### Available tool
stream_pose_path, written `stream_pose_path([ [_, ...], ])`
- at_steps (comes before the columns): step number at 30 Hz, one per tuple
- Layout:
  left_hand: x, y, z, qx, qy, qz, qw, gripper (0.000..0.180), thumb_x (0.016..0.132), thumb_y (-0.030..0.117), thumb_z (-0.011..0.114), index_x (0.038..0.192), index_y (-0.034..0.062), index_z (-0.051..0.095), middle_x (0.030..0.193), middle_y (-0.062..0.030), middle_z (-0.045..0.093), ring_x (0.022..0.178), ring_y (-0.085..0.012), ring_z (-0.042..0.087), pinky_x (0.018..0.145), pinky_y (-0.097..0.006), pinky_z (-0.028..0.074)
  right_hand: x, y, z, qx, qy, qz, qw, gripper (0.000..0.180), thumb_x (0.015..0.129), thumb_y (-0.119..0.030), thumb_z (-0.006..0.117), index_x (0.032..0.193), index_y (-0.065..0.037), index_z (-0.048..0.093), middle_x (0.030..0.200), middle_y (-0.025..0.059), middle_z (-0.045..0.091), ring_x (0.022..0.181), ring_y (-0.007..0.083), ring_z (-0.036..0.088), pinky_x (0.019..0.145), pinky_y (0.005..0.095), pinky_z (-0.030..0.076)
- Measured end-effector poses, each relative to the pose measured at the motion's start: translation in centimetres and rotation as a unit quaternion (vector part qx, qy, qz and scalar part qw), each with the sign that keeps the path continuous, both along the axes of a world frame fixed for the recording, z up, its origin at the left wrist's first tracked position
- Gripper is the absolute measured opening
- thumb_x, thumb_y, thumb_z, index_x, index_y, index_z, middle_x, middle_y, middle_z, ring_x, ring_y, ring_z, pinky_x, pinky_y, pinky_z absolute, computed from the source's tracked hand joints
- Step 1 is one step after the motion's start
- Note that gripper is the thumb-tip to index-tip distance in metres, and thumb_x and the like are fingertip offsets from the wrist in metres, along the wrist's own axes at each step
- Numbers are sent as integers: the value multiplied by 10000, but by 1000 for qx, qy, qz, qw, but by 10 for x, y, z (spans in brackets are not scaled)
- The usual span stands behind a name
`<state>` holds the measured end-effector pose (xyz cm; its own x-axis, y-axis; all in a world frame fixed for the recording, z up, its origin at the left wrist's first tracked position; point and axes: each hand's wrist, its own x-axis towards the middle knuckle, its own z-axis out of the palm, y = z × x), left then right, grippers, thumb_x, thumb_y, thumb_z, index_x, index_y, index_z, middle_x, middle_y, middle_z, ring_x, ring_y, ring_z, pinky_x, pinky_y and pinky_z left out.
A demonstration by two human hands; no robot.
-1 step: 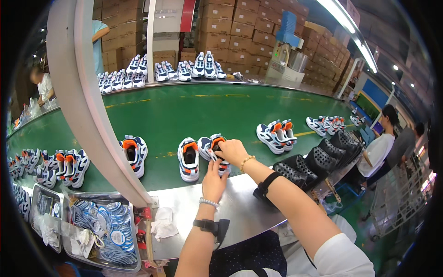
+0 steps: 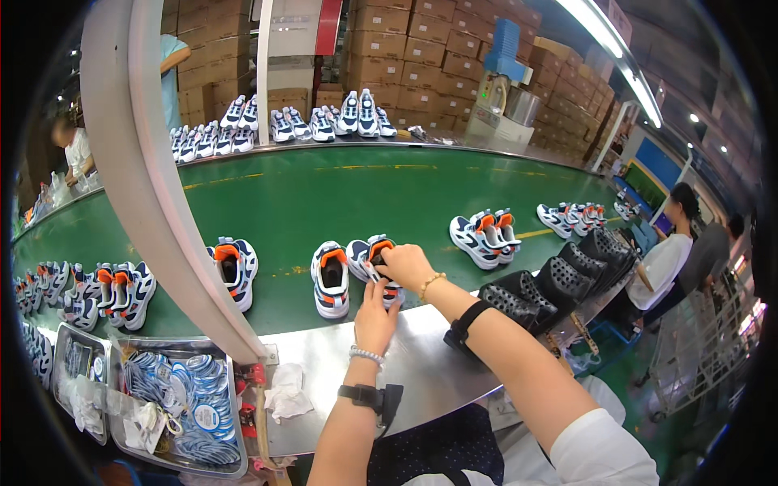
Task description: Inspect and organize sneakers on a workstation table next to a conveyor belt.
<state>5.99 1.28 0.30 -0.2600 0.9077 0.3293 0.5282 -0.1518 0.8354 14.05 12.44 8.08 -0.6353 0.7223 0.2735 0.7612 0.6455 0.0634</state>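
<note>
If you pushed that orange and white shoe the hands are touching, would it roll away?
Probably not: the sneaker sits flat on its sole on the green belt, so it would likely slide or tip. It looks light, since the right hand and left hand handle it with fingertips.

Big green conveyor belt (image 2: 324, 194) curves through the shop, with white, blue and orange sneakers sitting on it in pairs and small bunches. 1 pair (image 2: 354, 271) sits near the steel counter (image 2: 421, 364), which carries a crumpled white cloth (image 2: 285, 392) and black perforated moulds (image 2: 559, 279).
</note>
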Motion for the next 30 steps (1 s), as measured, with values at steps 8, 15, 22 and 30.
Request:
stream_pose_path([
  [8,-5,4,-20,1,8,24,1000,499,832,152,624,1294,92,445,1395,-237,412,1004,-421,601,843,-459,505,-44,-3,-10,-13,-87,-91,992,110,739,-134,660,812,-66,707,830,107,703,790,251,701,666,337,563],
  [15,-13,-2,-10,-17,-40,-1,999,536,805,91,638,1298,9,444,1343,-240,467,1143,-402,531,947,-428,455,-48,-4,-11,-174,-15,-200,964,238,801,-235,664,930,-39,705,987,164,694,944,292,678,796,370,553],
  [22,-21,-6,-7,-41,-60,-20,997,500,792,47,621,1269,48,470,1332,-215,486,1130,-394,538,934,-426,457,-54,7,-25,-200,1,-206,958,313,739,-267,747,943,-34,695,982,168,692,950,305,675,807,377,550],
  [30,-17,-6,4,-20,16,56,998,308,902,183,544,1192,92,496,1253,-142,532,952,-389,605,777,-469,499,-48,16,-29,-212,42,-141,966,264,670,-143,694,907,-26,698,980,192,682,913,330,671,794,395,548],
])
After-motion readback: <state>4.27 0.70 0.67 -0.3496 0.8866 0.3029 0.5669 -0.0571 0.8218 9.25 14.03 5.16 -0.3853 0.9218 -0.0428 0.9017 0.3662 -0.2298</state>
